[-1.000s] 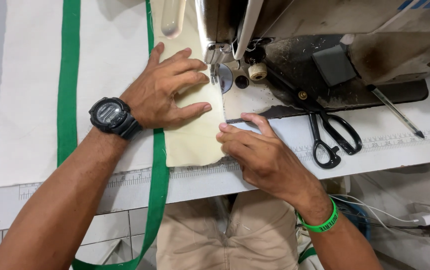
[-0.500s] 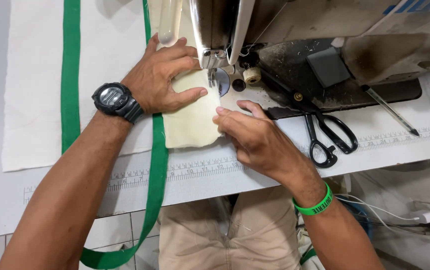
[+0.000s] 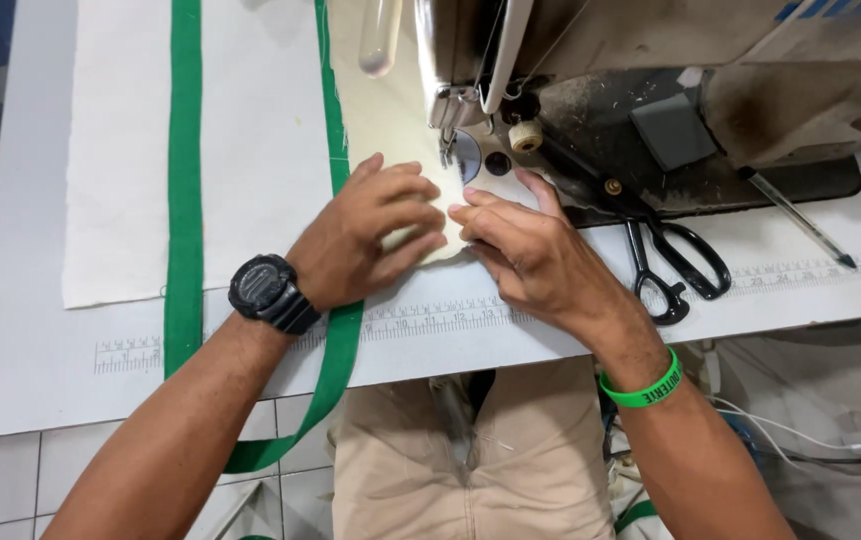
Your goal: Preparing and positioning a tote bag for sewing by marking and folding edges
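Observation:
A pale yellow fabric piece (image 3: 381, 130) lies under the presser foot (image 3: 447, 150) of the sewing machine (image 3: 591, 60). My left hand (image 3: 366, 235) lies flat on the fabric's near end, fingers spread, a black watch on its wrist. My right hand (image 3: 531, 250) presses the fabric's right edge just below the needle, its fingertips touching those of the left hand. A green band circles the right wrist. The fabric's near edge is mostly hidden under both hands.
White cloth (image 3: 251, 150) with a green tape strip (image 3: 185, 180) covers the table's left side. Black scissors (image 3: 676, 260) lie right of my right hand. A pen (image 3: 801, 218) rests on the machine bed. A printed ruler (image 3: 431, 322) runs along the table's front edge.
The yellow fabric has fed away from me under the presser foot, so less of it shows. Both hands have followed it toward the needle and now meet at the fingertips.

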